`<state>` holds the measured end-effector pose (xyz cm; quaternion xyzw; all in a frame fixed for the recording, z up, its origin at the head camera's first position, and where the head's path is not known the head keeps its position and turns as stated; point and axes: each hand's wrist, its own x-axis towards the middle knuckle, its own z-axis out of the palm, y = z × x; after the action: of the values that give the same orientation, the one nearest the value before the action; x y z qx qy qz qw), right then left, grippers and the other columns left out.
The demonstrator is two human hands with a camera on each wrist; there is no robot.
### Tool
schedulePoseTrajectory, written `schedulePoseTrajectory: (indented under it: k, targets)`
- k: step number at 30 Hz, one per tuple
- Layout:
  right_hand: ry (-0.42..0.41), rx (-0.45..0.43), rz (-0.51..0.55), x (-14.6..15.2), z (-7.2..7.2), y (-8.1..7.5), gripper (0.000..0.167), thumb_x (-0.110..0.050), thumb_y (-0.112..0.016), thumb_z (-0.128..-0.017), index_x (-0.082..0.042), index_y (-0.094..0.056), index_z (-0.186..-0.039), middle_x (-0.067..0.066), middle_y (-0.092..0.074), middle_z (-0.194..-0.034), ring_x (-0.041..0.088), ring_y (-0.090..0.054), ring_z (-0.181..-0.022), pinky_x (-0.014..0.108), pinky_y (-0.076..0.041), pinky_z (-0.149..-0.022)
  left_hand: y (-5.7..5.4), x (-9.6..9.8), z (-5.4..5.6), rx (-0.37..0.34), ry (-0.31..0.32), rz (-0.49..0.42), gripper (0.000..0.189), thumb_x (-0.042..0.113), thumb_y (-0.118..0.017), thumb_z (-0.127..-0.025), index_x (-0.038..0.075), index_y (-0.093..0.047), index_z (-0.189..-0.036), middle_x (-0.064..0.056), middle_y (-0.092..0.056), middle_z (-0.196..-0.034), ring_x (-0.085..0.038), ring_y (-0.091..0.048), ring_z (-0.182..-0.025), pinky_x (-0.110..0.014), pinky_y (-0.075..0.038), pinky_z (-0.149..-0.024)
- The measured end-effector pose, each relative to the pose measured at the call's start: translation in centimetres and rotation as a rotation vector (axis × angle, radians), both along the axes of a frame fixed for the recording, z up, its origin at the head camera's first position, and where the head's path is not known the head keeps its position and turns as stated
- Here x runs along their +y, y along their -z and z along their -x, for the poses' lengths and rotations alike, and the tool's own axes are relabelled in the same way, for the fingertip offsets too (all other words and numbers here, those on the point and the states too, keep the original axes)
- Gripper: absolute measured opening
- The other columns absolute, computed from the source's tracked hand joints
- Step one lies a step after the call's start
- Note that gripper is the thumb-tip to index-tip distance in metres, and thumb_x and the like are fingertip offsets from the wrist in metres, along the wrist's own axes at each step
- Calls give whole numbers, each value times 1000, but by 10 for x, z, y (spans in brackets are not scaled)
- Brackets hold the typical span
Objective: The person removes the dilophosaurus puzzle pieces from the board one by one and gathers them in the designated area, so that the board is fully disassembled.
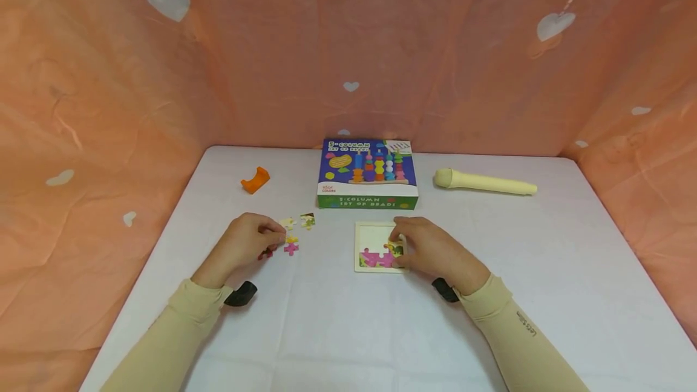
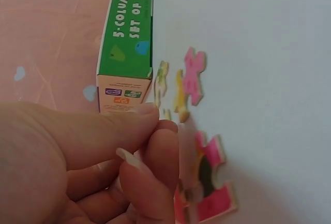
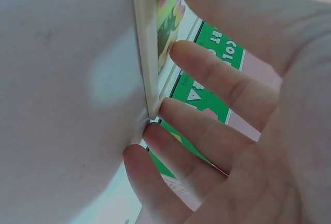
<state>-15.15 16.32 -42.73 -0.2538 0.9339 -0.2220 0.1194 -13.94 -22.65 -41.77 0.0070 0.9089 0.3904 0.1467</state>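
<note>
My left hand [image 1: 253,239] is over several loose jigsaw pieces, its thumb and index fingertips close together and the other fingers curled; I cannot tell whether it pinches a piece. A pink piece [image 2: 194,76] lies just beyond those fingertips, and a pink and dark piece [image 2: 216,203] lies below them. Over the right side of a square puzzle tray [image 1: 357,241] is my right hand [image 1: 430,250]. Its fairly straight fingers touch a green and yellow piece [image 3: 168,32] and the tray's corner. Pink joined pieces [image 1: 374,258] fill the tray's near part.
Behind the tray lies a boxed bead set [image 1: 367,174]. An orange curved block [image 1: 255,180] is at the back left, and a pale yellow microphone-shaped stick [image 1: 484,182] at the back right. More pieces [image 1: 307,221] lie left of the tray on the white tabletop [image 1: 327,331].
</note>
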Motion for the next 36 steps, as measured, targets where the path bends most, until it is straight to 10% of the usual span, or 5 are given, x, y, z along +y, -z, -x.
schedulePoseTrajectory:
  k: [8,22,36]
  targets:
    - [-10,-8,-4,4,1,-1,34,-21,-91,-88,-13,-73,-116,22,-62,-152,41,-57,-144,58,-45,-121,-7,21,7,58,57,4,16,20,-76,-102,8,-81,-111,-7,-77,-94,-19,-66,-75,-31,-54,-70]
    - [4,-23,28,12,7,-4,50,-19,-93,-85,-6,-71,-128,23,-63,-150,41,-58,-143,57,-44,-122,-8,150,22,37,356,-96,27,22,-84,-94,8,-78,-116,2,-75,-96,-13,-67,-91,-32,-56,-87]
    - [12,-20,1,15,9,-4,67,-20,-94,-84,3,-66,-140,24,-62,-153,44,-55,-145,58,-42,-123,5,192,35,55,387,68,34,26,-89,-91,6,-79,-117,-2,-70,-97,-17,-60,-92,-33,-51,-87]
